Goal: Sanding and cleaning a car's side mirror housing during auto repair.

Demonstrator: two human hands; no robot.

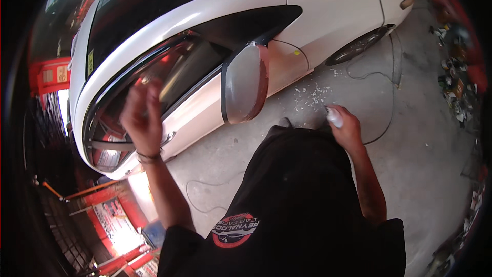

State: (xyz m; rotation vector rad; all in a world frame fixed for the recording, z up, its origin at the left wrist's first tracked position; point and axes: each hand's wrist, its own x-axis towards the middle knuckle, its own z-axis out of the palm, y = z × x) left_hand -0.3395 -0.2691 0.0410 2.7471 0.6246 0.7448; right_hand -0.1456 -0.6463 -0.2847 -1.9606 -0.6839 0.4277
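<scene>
Grasped in the right hand [349, 132] is a small white object [334, 118] with a dark tip, fingers curled around it. Seen from the head, the hand is in front of the body, just right of the shirt's lower edge, with the object pointing up toward the car. The object's exact kind is too small to tell.

The left hand [142, 115] is raised in front of the side window [179, 74] of a white car [328, 13], a dark bracelet [148, 158] around its wrist. Its fingers look bent but are blurred, so I cannot tell whether it holds anything or touches the glass. Just beside its wrist in the view is the door handle [169, 137].

Between the two hands, the side mirror [245, 84] stands out from the car door, its face dull grey with a reddish edge. White scraps [312, 95] lie scattered on the grey floor [425, 174], beyond the right hand. A thin dark cable [392, 100] trails across the floor near the wheel [359, 46]. Jumbled items [464, 79] line the far right side, and red-framed signs [115, 220] show at lower left. The person wears a black shirt [302, 195] bearing a round badge [236, 230].
</scene>
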